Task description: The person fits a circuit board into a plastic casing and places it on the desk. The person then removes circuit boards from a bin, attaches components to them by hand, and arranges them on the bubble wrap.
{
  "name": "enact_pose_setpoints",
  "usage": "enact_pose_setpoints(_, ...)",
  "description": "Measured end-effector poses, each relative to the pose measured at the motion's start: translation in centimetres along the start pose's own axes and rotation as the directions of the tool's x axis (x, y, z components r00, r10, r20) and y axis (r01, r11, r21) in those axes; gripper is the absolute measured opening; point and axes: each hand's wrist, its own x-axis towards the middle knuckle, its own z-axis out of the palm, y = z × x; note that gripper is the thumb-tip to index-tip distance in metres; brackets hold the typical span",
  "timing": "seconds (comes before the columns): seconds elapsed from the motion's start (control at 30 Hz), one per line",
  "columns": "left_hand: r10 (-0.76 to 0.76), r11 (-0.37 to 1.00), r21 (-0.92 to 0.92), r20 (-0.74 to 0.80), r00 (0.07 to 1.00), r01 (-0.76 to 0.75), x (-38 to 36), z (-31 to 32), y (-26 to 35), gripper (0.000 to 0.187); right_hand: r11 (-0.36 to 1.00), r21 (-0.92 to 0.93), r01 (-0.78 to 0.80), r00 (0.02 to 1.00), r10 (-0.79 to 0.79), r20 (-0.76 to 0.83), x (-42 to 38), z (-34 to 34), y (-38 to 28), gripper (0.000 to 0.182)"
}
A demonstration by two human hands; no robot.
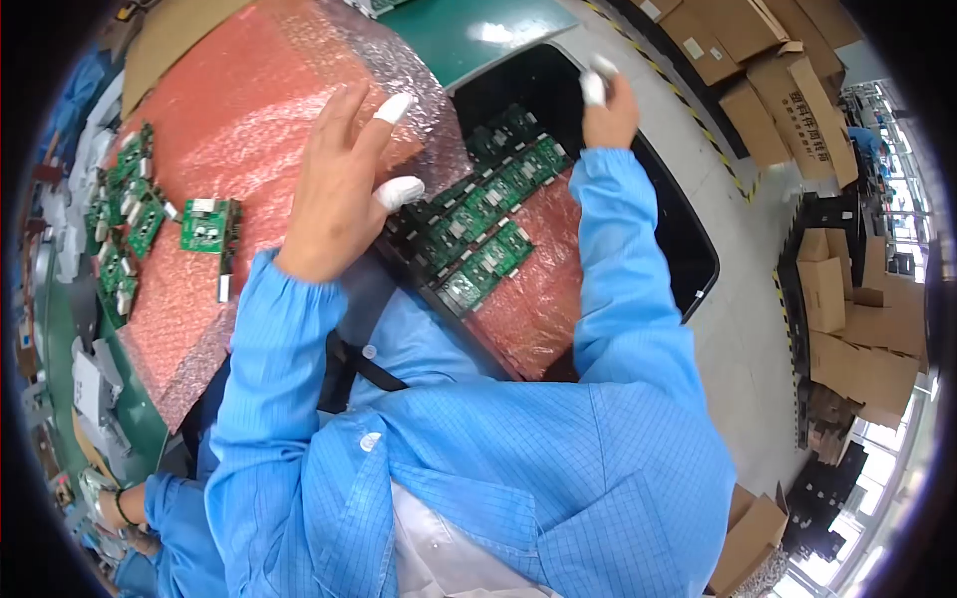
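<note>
Inside the tray (692, 249), in the head view, boards (495, 199) lie in rows toward its left side, next to an uncovered area of pink wrap (538, 289). Loose boards (204, 229) rest on red bubble wrap (239, 110) left of the tray. Left hand (334, 199): just left of the tray, fingers spread, gripping nothing. Right hand (610, 115): over the tray's far right edge, fingers curled; whether they grip anything cannot be told. For sound handling, hold boards by their edges, align each row, and keep the wrap flat.
</note>
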Motion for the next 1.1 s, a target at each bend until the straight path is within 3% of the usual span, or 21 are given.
enact_pose_setpoints(0.07,-0.011,0.990,0.139,-0.002,1.000,0.011,0.5,2.1,-1.0,0.071,0.898,0.141,-0.416,0.904,0.425,-0.042,-5.9,-2.7,7.4,0.022)
enact_pose_setpoints(0.1,-0.010,0.979,0.204,0.011,1.000,0.008,0.1,3.1,-1.2,0.073,0.905,-0.155,-0.397,0.918,0.392,-0.066,-10.6,-4.2,11.4,0.022)
enact_pose_setpoints(0.13,0.001,0.976,0.218,0.039,0.999,-0.010,0.2,3.5,-1.2,0.075,0.841,-0.386,-0.380,0.905,0.423,0.031,-16.5,-5.2,16.5,0.019)
enact_pose_setpoints(0.17,0.006,0.972,0.236,0.057,0.998,-0.019,0.4,3.2,-1.0,0.077,0.559,-0.737,-0.379,0.745,0.657,0.115,-21.3,-5.6,16.1,0.016)
enact_pose_setpoints(0.2,0.006,0.966,0.259,0.075,0.997,-0.025,0.6,2.9,-0.8,0.078,0.740,-0.270,-0.616,0.698,0.672,0.248,-27.1,-6.0,17.3,0.012)
enact_pose_setpoints(0.27,-0.016,0.961,0.276,0.119,0.993,-0.017,0.9,2.9,-0.6,0.080,0.326,-0.141,-0.935,0.296,0.935,0.197,-32.0,-4.9,14.9,0.017)
enact_pose_setpoints(0.3,-0.022,0.957,0.288,0.133,0.991,-0.018,0.9,2.9,-0.6,0.079,0.081,-0.071,-0.994,0.069,0.986,0.155,-34.3,-4.3,13.5,0.021)
enact_pose_setpoints(0.33,-0.026,0.955,0.297,0.150,0.988,-0.020,1.0,3.0,-0.5,0.079,-0.032,0.085,-0.996,-0.015,0.982,0.187,-35.7,-3.9,12.5,0.027)
enact_pose_setpoints(0.43,-0.058,0.951,0.310,0.163,0.985,0.004,1.2,3.1,-0.1,0.076,0.044,-0.143,-0.989,0.054,0.996,-0.068,-37.7,-1.2,11.5,0.042)
enact_pose_setpoints(0.57,-0.080,0.931,0.364,0.184,0.980,0.008,1.2,3.0,-0.1,0.078,-0.042,-0.074,-0.996,-0.019,0.960,-0.279,-36.0,0.8,9.5,0.041)
enact_pose_setpoints(0.67,-0.081,0.931,0.364,0.182,0.980,0.009,1.2,3.0,-0.1,0.077,-0.046,-0.013,-0.999,-0.045,0.998,-0.037,-34.6,-0.1,8.2,0.041)
enact_pose_setpoints(0.7,-0.083,0.931,0.365,0.178,0.981,0.012,1.2,3.0,-0.1,0.077,0.021,0.023,-1.000,0.018,0.993,-0.116,-34.9,0.3,7.8,0.041)
enact_pose_setpoints(0.8,-0.092,0.929,0.369,0.170,0.981,0.023,1.1,3.0,0.0,0.076,0.037,-0.047,-0.998,0.045,0.982,-0.182,-35.2,0.4,8.3,0.035)
enact_pose_setpoints(0.9,-0.090,0.933,0.360,0.154,0.984,0.029,1.0,2.9,0.0,0.075,0.059,0.044,-0.997,0.055,0.993,-0.101,-34.9,-0.1,8.2,0.031)
enact_pose_setpoints(1.0,-0.092,0.943,0.329,0.153,0.984,0.037,0.9,2.7,0.0,0.075,0.095,-0.047,-0.994,0.100,0.988,-0.120,-34.2,-0.5,8.2,0.029)
enact_pose_setpoints(1.1,-0.082,0.947,0.318,0.135,0.988,0.035,0.7,2.8,-0.1,0.074,0.189,0.050,-0.981,0.190,0.982,0.002,-32.5,-1.5,7.1,0.027)
